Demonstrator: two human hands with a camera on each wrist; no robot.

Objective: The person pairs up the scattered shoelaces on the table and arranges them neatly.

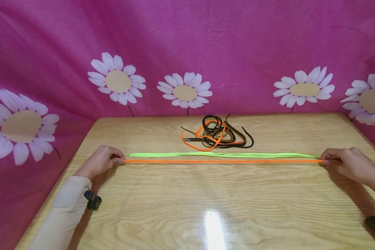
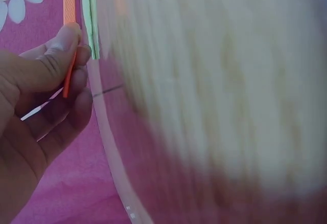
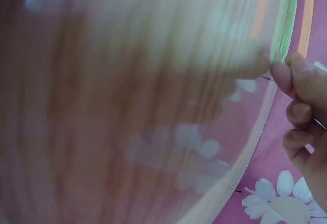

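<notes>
An orange shoelace [image 1: 222,161] is stretched straight from side to side across the table. My left hand [image 1: 103,159] pinches its left end between thumb and fingers; in the left wrist view a short tail of the orange lace [image 2: 70,4] hangs below the thumb. At the other end, my right hand [image 1: 350,165] pinches the orange lace [image 3: 306,19] with thumb and forefinger. Just behind and parallel lies a bright green shoelace [image 1: 222,155], laid out in strands along the table, its ends close to both hands.
Behind the green lace, a loose tangle of black laces [image 1: 234,140], brown laces [image 1: 242,133] and another orange lace [image 1: 190,146] lies on the wooden table [image 1: 162,208]. A purple cloth [image 1: 237,41] with white flowers hangs at the table's back and sides.
</notes>
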